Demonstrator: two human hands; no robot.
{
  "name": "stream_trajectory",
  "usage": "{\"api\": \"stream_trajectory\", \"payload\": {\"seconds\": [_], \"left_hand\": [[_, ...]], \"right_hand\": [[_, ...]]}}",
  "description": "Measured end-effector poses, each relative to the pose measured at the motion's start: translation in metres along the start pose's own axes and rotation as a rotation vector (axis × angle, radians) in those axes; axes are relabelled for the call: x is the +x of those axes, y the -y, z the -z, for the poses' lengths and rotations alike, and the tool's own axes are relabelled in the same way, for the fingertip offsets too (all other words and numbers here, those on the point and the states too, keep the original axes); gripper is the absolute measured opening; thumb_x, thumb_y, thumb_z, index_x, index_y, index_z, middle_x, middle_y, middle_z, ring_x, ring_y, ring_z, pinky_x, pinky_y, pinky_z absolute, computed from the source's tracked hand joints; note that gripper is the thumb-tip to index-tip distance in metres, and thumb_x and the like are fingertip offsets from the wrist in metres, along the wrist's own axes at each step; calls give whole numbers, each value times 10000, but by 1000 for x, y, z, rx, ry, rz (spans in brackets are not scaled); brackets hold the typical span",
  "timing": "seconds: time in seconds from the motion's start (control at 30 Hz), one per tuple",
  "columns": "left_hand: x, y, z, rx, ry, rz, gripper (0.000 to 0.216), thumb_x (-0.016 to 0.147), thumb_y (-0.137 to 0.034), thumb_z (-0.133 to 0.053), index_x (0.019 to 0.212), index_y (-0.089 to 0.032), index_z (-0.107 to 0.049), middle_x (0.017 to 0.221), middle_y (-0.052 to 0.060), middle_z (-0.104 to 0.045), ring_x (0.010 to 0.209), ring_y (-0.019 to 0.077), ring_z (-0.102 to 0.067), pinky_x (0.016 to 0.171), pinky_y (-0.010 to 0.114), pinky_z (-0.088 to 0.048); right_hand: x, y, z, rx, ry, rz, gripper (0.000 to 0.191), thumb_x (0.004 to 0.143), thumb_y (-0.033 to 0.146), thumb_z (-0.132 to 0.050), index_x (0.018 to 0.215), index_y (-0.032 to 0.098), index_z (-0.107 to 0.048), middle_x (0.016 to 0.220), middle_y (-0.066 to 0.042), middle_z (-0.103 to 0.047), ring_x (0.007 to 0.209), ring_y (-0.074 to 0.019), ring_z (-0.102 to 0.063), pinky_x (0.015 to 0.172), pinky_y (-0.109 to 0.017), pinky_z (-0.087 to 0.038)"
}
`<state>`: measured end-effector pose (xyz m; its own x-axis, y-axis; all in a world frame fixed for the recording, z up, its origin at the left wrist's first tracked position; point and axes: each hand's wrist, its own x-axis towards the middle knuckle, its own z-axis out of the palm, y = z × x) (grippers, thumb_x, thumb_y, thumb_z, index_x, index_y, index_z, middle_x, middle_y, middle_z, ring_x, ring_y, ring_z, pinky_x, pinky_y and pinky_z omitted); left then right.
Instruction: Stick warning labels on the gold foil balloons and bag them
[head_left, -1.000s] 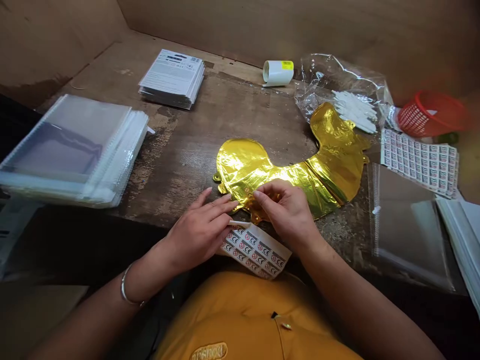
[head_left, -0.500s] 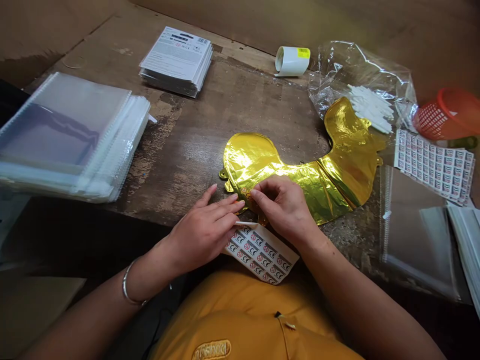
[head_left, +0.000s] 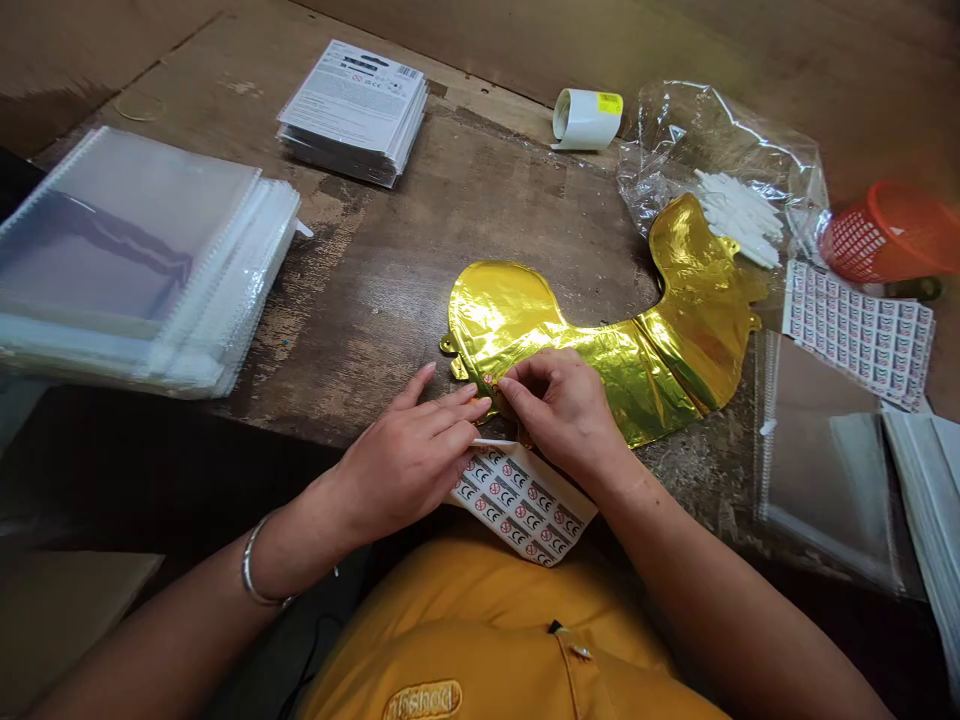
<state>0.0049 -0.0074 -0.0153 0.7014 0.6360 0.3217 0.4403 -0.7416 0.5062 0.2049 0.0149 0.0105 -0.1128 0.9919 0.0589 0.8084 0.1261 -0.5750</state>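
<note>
A gold foil balloon (head_left: 600, 370), flat and curved, lies on the wooden table in front of me. My left hand (head_left: 416, 455) has its fingertips on the balloon's near-left edge. A sheet of CE stickers (head_left: 525, 510) hangs from that same hand over the table edge, its left part hidden under the palm. My right hand (head_left: 562, 410) pinches a small clear CE sticker (head_left: 491, 384) at the balloon's lower-left part. Part of this sticker is hidden by the right fingertips. Both hands are close together.
Clear plastic sleeves (head_left: 127, 240) are piled at left, with a stack of printed cards (head_left: 352, 110) behind. A label roll (head_left: 587, 120), a plastic bag of white sticks (head_left: 739, 215), an orange basket (head_left: 889, 235), sticker sheets (head_left: 859, 335) and another sleeve (head_left: 825, 460) are along the right.
Both hands stay almost in place, with the right fingertips a little further left at the sticker on the balloon. The view has shifted slightly.
</note>
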Motion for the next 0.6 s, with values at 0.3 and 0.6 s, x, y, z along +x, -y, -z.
{"api": "stream_trajectory", "payload": {"seconds": [0.3, 0.6], "left_hand": [[2, -1, -2, 39, -41, -1, 173, 892, -151, -499, 1024, -145, -611, 1214, 114, -675, 1182, 252, -603, 1158, 535, -213], [-1, 0, 3, -37, -29, 17, 157, 877, -129, -497, 976, -144, -618, 1242, 132, -632, 1220, 241, -547, 1103, 484, -351]], "right_hand": [[8, -8, 1, -314, -184, -49, 215, 810, 380, -640, 865, 183, -576, 724, -42, -610, 623, -181, -514, 578, -324, -391], [-28, -7, 3, -365, -17, 626, 266, 878, 112, -526, 1122, 88, -630, 1132, -145, -690, 957, -216, -606, 863, -356, -507]]}}
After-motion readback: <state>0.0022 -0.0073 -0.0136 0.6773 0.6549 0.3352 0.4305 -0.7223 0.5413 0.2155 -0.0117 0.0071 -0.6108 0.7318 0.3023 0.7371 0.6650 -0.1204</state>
